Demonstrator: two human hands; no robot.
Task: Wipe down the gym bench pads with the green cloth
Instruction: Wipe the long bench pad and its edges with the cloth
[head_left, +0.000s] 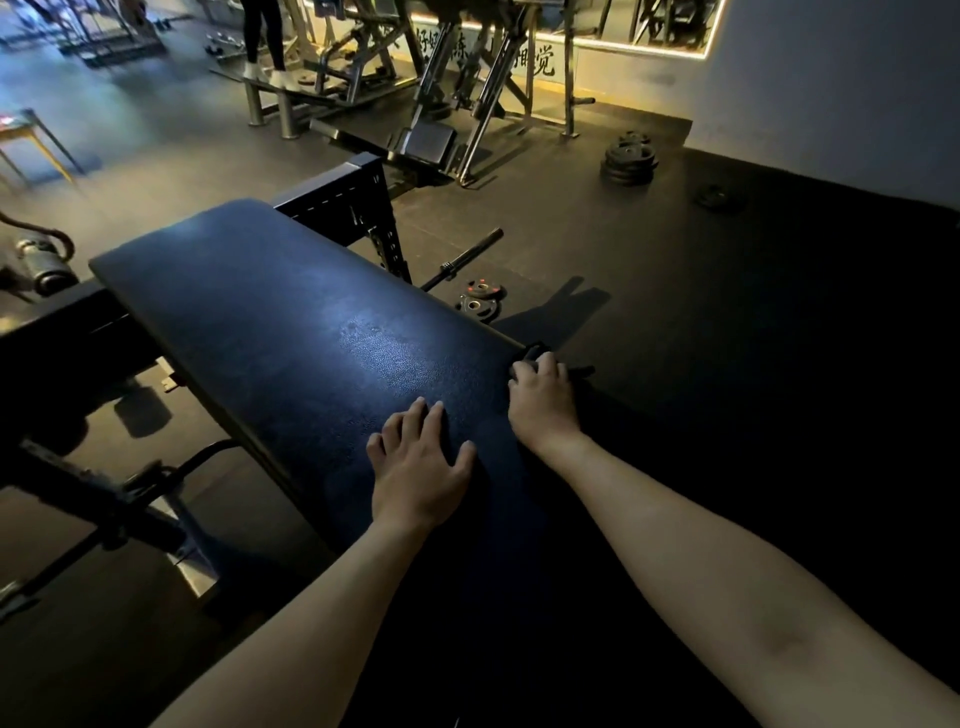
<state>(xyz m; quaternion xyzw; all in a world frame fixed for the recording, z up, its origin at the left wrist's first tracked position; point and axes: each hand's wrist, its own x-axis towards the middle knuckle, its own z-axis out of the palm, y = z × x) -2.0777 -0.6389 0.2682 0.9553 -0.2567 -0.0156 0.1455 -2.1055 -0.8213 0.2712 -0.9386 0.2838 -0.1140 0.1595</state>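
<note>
A dim gym with a dark rubber mat floor (727, 322) that turns paler grey toward the far left, where cool light falls. Along the far side stand pale steel weight machines (457, 78) below a mirror edged by a glowing warm light strip (623, 47) with black characters beneath it — to the right rises a plain grey wall (831, 78). A stack of black weight plates (629, 158) sits near that wall, a single plate (719, 197) lies beside it, a black barbell (462, 257) with small plates (480, 301) lies nearer, and a small metal-legged table (31, 140) stands at the left edge.
</note>
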